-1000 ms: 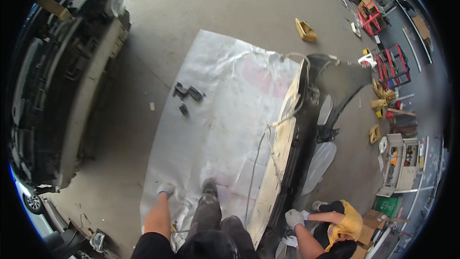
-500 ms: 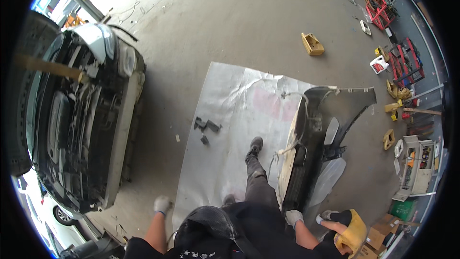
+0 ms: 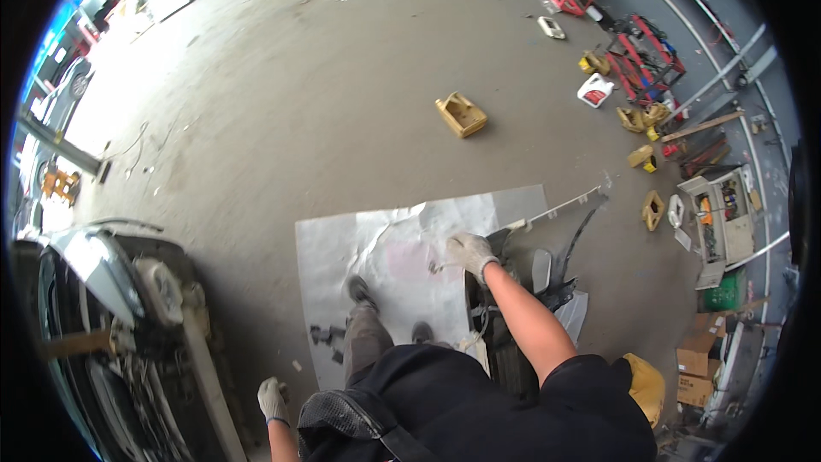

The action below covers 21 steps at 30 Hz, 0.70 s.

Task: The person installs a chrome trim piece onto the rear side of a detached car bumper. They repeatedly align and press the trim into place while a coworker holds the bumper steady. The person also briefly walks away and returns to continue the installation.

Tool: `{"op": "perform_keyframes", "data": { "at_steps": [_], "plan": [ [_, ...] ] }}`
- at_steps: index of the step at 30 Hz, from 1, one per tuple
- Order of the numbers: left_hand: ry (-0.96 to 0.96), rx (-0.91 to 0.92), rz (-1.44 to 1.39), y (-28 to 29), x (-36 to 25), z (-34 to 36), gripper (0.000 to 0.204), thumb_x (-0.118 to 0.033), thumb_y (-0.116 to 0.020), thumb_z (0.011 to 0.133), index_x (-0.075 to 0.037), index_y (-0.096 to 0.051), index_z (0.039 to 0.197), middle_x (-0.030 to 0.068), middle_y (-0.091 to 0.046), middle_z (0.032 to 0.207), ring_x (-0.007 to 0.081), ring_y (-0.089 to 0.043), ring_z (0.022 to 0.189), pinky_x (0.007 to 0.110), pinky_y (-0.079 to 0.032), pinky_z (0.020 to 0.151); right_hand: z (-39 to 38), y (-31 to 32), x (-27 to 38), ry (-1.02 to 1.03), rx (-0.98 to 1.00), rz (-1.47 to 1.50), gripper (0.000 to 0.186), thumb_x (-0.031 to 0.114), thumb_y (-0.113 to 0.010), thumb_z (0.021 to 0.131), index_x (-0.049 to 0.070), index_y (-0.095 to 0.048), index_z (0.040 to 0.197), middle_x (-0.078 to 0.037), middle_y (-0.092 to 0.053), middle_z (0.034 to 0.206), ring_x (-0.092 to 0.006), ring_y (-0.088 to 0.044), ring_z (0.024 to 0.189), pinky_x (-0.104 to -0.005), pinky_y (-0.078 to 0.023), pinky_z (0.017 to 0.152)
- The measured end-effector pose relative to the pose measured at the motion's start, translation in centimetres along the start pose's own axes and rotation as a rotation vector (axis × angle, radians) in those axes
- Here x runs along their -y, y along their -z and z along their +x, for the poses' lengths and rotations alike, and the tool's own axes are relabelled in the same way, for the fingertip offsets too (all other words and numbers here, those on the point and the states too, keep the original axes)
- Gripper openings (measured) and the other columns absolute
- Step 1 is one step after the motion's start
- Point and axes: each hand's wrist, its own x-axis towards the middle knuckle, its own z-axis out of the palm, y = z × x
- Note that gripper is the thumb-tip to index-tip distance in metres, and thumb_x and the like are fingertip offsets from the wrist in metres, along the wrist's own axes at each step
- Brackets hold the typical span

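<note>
My right hand [image 3: 472, 255], in a pale work glove, reaches over the far end of a dark car bumper [image 3: 510, 351] lying on a silvery sheet. A loose grey wire [image 3: 438, 269] shows just beside its fingers. Its fingertips point down and are hidden, so I cannot make out whether they grip the wire, the bumper or nothing. My left hand [image 3: 274, 399], gloved alike, hangs at my left side with fingers loosely curled but apart, and nothing shows in it. Clear plastic lamp covers [image 3: 541, 270] sit along the bumper's right side.
To the left stands a car [image 3: 128, 334] with its front end stripped. Small black parts [image 3: 325, 338] lie on the silvery sheet [image 3: 342, 239]. Beyond it is a cut-open yellow jug [image 3: 462, 115]. Red racks [image 3: 646, 60], a toolbox [image 3: 723, 218] and cartons [image 3: 699, 359] line the right. A person in yellow [image 3: 647, 387] is close by.
My right hand has left the bumper's near end and reached forward to its far end. My body and view have turned right. My left hand still hangs at my side.
</note>
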Motion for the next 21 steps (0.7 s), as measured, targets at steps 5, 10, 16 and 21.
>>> {"op": "perform_keyframes", "data": {
  "at_steps": [5,10,16,21],
  "plan": [
    [-0.391,0.356,1.255,-4.5,9.1,16.3,0.025,-0.021,-0.06,0.092,-0.008,-0.069,0.074,0.0173,-0.067,0.078,0.0321,-0.068,0.077,0.044,-0.054,0.07,8.6,-0.9,-1.1,-0.075,-0.002,-0.029,0.043,0.046,-0.055,0.095,0.01,-0.069,0.114,-0.021,-0.071,0.11,-0.0371,-0.068,0.105,-0.0433,-0.053,0.09],
    [-0.286,0.508,1.242,-14.5,-4.3,30.1,0.025,-0.021,-0.059,0.093,-0.008,-0.069,0.073,0.0165,-0.068,0.078,0.0295,-0.068,0.073,0.043,-0.055,0.067,3.3,-5.0,-10.7,-0.718,0.219,-0.24,0.045,0.042,-0.054,0.091,0.01,-0.072,0.117,-0.021,-0.067,0.125,-0.0418,-0.064,0.114,-0.0482,-0.05,0.097],
    [-0.411,0.302,0.895,-17.0,-30.0,52.1,0.022,-0.02,-0.058,0.093,-0.008,-0.069,0.079,0.0142,-0.068,0.077,0.0241,-0.065,0.064,0.04,-0.051,0.058,7.2,-9.7,-8.5,-0.972,0.265,0.163,0.034,0.034,-0.055,0.094,0.005,-0.074,0.093,-0.014,-0.073,0.086,-0.0275,-0.069,0.074,-0.0422,-0.053,0.068],
    [-0.169,0.161,0.499,-30.9,-60.1,49.1,0.024,-0.021,-0.052,0.093,-0.007,-0.064,0.11,0.0079,-0.065,0.072,0.0158,-0.056,0.051,0.028,-0.039,0.043,19.7,-10.3,-6.1,-1.102,0.132,0.554,0.039,0.037,-0.056,0.09,0.002,-0.072,0.083,-0.017,-0.071,0.079,-0.0321,-0.068,0.069,-0.0454,-0.052,0.069]
  ]
}}
